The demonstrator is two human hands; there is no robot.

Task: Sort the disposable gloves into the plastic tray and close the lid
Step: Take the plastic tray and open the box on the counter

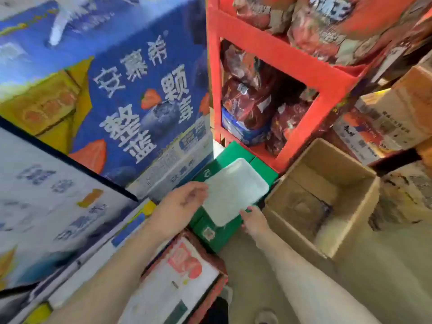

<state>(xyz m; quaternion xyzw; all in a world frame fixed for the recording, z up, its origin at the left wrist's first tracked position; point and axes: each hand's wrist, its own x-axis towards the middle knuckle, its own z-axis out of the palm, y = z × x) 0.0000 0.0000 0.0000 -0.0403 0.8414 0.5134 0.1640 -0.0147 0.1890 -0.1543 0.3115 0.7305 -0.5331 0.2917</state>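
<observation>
The white plastic tray [236, 191] lies flat on green boxes [210, 232] on the floor, hemmed in by a tall blue carton [140, 94] printed 安慕希 on its left, a red shelf rack [280, 57] of dark snack bags behind, and an open cardboard box [327, 195] to its right. The left hand [180, 204] touches the tray's left edge with relaxed, spread fingers; the right hand [253, 220] pinches its near corner.

a shop stockroom: stacked product cartons [131, 101], red rack [275, 54] of packaged goods.
</observation>
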